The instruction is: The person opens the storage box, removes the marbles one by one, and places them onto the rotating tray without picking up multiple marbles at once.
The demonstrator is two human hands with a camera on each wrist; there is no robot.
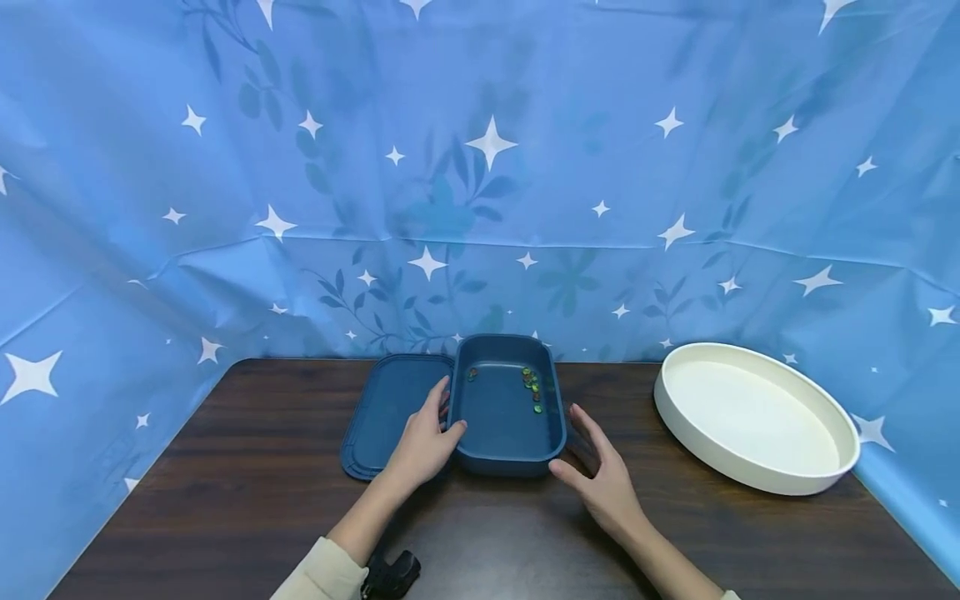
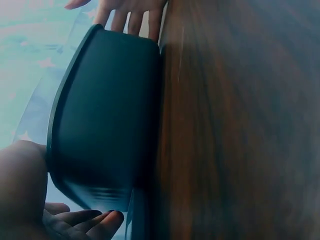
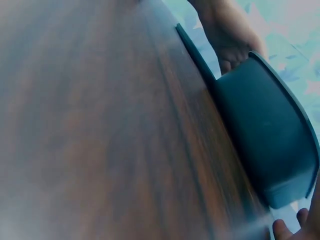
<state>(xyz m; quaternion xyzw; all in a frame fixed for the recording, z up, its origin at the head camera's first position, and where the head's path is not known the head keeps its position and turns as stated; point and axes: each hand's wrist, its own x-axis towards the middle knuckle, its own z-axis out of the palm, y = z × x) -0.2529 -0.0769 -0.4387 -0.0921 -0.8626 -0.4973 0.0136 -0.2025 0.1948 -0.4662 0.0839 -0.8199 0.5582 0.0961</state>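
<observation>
A dark blue rectangular box (image 1: 504, 429) without its lid stands on the table, with several small green and brownish pieces (image 1: 531, 382) on its floor. My left hand (image 1: 422, 446) is at its left side, the thumb by the rim and the loosely bent fingers along the outer wall. In the left wrist view, those fingertips (image 2: 111, 220) lie close beside the lower wall; contact is unclear. On the box's right, my right hand (image 1: 606, 492) is spread, thumb near the front corner and fingers beside the wall. The matching flat blue lid (image 1: 378, 412) lies left of the box, partly behind my left hand.
A large round cream tray (image 1: 750, 408) sits at the right of the dark wooden table (image 1: 225, 500). Behind hangs a blue curtain (image 1: 480, 208) with white stars. A black strap-like device (image 1: 392, 575) is under my left wrist.
</observation>
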